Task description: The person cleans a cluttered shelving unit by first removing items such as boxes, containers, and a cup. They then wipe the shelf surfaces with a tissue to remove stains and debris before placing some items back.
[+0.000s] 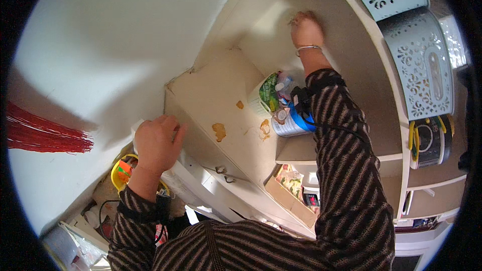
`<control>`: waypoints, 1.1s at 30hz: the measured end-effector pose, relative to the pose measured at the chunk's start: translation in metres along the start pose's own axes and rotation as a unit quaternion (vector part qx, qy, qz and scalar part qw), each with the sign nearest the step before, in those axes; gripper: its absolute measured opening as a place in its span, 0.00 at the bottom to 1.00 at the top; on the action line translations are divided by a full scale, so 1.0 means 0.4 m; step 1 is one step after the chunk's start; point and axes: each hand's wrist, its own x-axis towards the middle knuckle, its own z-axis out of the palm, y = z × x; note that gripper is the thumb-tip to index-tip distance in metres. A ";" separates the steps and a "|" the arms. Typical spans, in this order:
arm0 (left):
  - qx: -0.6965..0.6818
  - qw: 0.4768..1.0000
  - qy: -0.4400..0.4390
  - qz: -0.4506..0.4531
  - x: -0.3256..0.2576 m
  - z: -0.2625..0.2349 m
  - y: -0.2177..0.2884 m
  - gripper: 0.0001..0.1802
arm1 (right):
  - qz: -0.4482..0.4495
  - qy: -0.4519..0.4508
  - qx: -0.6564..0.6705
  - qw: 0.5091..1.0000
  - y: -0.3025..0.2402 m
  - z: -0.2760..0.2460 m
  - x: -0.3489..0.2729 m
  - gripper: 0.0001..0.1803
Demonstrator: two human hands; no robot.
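Shelf [346,45] | right hand [306,29] wiping | carton [265,98], tin [286,123] beside

Taking the cream shelf unit [221,95] as the mark, the person's left hand [156,143] sits at its outer left edge, fingers curled over the rim, knuckles up, the wrist bent and the striped sleeve dropping away below it. The right arm stretches long and nearly straight, deep into the unit's upper compartment. There the right hand [306,29] lies palm down against the back surface, fingers bunched close together; whether they pinch anything cannot be told. A thin bangle rings that wrist.
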 end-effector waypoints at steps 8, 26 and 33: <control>-0.025 0.999 0.032 0.010 -0.003 0.009 -0.010 0.11 | 0.018 -0.261 -0.004 0.965 -0.140 0.117 -0.119 0.10; -0.037 0.962 -0.262 0.069 0.132 0.042 0.144 0.15 | 0.308 -0.206 0.634 0.679 -0.175 -0.330 -0.771 0.07; -0.041 0.949 -0.235 0.208 0.272 0.302 0.330 0.26 | 0.330 -0.176 0.657 0.655 -0.156 -0.333 -0.876 0.07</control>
